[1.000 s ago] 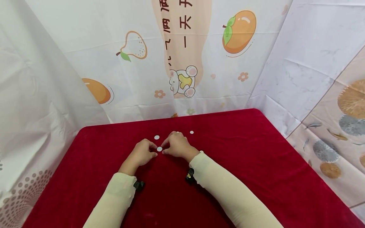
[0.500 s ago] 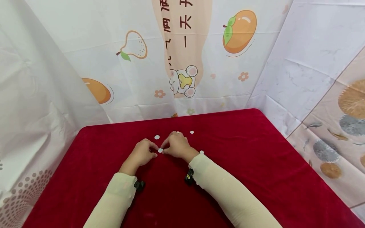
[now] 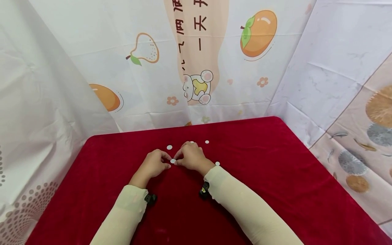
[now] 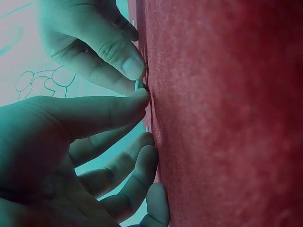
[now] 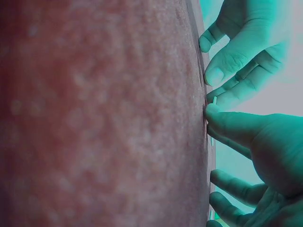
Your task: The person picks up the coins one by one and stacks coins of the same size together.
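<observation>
A small white disc [image 3: 173, 161] is between my two hands, near the middle of the red cloth. My right hand [image 3: 191, 156] pinches its right side between thumb and index fingertip. From the other side my left hand [image 3: 154, 164] reaches in, its index fingertip at the disc's edge and its thumb a little apart. Both wrist views show the disc edge-on as a thin pale sliver, close to the cloth; whether it touches the cloth I cannot tell. The left thumb [image 4: 120, 109] hides part of it in the left wrist view.
More white discs lie about: one behind my left hand [image 3: 169, 147], another at the back [image 3: 207, 142], a third beside my right sleeve [image 3: 217, 163]. A further disc [image 3: 192, 142] is partly hidden behind the right hand. Printed curtains [image 3: 144, 85] rise behind the red table [image 3: 260, 153].
The disc between my hands has shifted slightly right and towards me, and is now at the right thumb and index fingertip. The left index fingertip has followed it to the right.
</observation>
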`<state>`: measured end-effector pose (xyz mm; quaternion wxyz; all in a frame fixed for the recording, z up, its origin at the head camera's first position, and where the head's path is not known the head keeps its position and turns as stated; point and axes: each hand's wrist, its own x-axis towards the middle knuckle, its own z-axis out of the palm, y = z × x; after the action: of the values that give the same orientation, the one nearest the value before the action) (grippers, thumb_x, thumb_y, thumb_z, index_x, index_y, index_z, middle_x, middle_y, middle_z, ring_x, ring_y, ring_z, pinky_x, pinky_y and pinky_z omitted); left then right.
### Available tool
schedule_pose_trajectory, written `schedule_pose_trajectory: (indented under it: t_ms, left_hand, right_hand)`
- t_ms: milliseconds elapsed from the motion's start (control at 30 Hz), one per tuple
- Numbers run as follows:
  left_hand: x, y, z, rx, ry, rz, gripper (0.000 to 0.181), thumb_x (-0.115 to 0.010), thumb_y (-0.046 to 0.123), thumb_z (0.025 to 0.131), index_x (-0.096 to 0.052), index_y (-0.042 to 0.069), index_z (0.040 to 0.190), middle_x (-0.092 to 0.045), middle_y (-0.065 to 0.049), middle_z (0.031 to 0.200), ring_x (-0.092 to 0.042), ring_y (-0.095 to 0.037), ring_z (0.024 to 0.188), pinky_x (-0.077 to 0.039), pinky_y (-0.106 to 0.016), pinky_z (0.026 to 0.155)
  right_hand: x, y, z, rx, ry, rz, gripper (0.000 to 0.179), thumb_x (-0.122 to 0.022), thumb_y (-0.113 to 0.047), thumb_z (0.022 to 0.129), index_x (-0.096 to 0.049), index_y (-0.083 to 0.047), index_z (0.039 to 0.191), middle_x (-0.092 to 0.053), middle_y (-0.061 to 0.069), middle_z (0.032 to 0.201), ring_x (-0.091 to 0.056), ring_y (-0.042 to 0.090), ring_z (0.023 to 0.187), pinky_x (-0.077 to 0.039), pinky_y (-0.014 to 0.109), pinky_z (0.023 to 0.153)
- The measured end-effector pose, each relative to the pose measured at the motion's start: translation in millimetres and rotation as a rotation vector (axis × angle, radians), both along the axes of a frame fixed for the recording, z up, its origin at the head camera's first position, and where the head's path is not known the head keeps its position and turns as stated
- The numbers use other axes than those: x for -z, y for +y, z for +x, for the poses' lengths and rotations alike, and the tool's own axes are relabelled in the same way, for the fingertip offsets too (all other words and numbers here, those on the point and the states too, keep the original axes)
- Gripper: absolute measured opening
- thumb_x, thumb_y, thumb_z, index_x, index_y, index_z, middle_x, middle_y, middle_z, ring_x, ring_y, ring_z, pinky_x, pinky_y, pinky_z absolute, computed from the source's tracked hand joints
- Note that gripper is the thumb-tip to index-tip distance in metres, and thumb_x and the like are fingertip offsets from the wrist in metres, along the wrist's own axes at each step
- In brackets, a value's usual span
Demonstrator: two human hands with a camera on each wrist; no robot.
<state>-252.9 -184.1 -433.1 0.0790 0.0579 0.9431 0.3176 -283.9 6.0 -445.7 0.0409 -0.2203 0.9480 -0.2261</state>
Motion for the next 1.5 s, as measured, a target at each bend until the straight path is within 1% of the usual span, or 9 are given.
schedule_pose_trajectory:
  t_ms: [267,433,567,767,900,1133,1233,1367,1500]
  left_hand:
    - [-0.2,-0.3,-0.9,0.002,-0.012,0.017,0.018,-0.078,0.01,0.091,-0.079,0.011,0.108,-0.072,-0.008,0.109,-0.064,-0.022,0.095,-0.056,-0.041,0.083]
    - [1.3,-0.6,-2.0,0.005,-0.028,0.039,0.018,-0.079,0.01,0.091,-0.078,0.01,0.108,-0.072,-0.006,0.103,-0.065,-0.019,0.089,-0.056,-0.037,0.077]
    - [-0.3,-0.2,-1.3,0.009,-0.026,0.057,0.016,-0.079,0.01,0.09,-0.078,0.009,0.106,-0.073,-0.005,0.099,-0.065,-0.018,0.085,-0.055,-0.035,0.075]
    - [-3.4,0.8,0.1,0.018,-0.011,0.064,0.01,-0.079,0.011,0.09,-0.079,0.011,0.101,-0.073,-0.004,0.096,-0.065,-0.018,0.084,-0.055,-0.036,0.075]
    - [-4.6,2.4,0.2,0.022,0.005,0.067,0.008,-0.081,0.013,0.09,-0.08,0.013,0.098,-0.074,-0.002,0.096,-0.066,-0.017,0.086,-0.055,-0.037,0.077]
    - [-6.3,6.1,1.0,0.049,0.03,0.094,0.008,-0.083,0.016,0.089,-0.081,0.015,0.097,-0.075,-0.002,0.101,-0.068,-0.017,0.091,-0.055,-0.035,0.079]
    - [-8.0,9.4,2.3,0.071,0.042,0.108,0.008,-0.083,0.016,0.088,-0.081,0.015,0.097,-0.074,-0.002,0.102,-0.067,-0.017,0.091,-0.055,-0.034,0.078]
    - [-11.6,16.4,4.7,0.085,0.051,0.12,0.008,-0.084,0.017,0.088,-0.082,0.018,0.096,-0.074,0.0,0.098,-0.065,-0.017,0.088,-0.054,-0.032,0.075]
    - [-14.8,23.3,7.5,0.108,0.072,0.115,0.009,-0.084,0.018,0.088,-0.081,0.019,0.096,-0.075,0.002,0.096,-0.065,-0.017,0.088,-0.054,-0.032,0.075]
  right_hand:
    - [0.0,2,-0.7,-0.04,0.029,0.008,0.011,-0.079,-0.036,0.092,-0.084,-0.035,0.102,-0.066,-0.004,0.131,-0.052,0.021,0.13,-0.046,0.057,0.099]
    - [-1.1,2,-1.7,-0.057,0.011,-0.013,0.01,-0.079,-0.034,0.092,-0.084,-0.031,0.101,-0.068,-0.006,0.13,-0.053,0.018,0.131,-0.047,0.058,0.1]
    - [-1.3,4,-1.4,-0.069,-0.006,-0.039,0.01,-0.079,-0.033,0.093,-0.084,-0.029,0.101,-0.067,-0.005,0.132,-0.052,0.018,0.132,-0.046,0.058,0.101]
    - [-1.2,12,0.0,-0.11,-0.005,-0.083,0.01,-0.079,-0.033,0.093,-0.083,-0.029,0.101,-0.065,-0.001,0.137,-0.049,0.02,0.134,-0.045,0.058,0.103]
    - [-5.0,18,1.7,-0.129,-0.005,-0.116,0.01,-0.08,-0.031,0.093,-0.083,-0.027,0.101,-0.063,0.002,0.139,-0.046,0.025,0.136,-0.042,0.061,0.104]
    - [-11.0,29,5.1,-0.152,0.012,-0.133,0.01,-0.08,-0.031,0.093,-0.083,-0.027,0.102,-0.06,0.005,0.143,-0.044,0.03,0.137,-0.038,0.062,0.107]
    - [-14.8,35,8.7,-0.154,0.016,-0.137,0.011,-0.08,-0.031,0.093,-0.083,-0.026,0.102,-0.06,0.006,0.144,-0.043,0.031,0.137,-0.038,0.064,0.107]
    - [-18.7,44,12.9,-0.148,0.027,-0.136,0.011,-0.08,-0.03,0.092,-0.083,-0.026,0.102,-0.059,0.006,0.144,-0.044,0.03,0.137,-0.037,0.065,0.108]
    - [-22.3,51,17.5,-0.139,0.032,-0.14,0.013,-0.081,-0.03,0.091,-0.083,-0.024,0.103,-0.059,0.006,0.144,-0.043,0.028,0.141,-0.034,0.069,0.112]
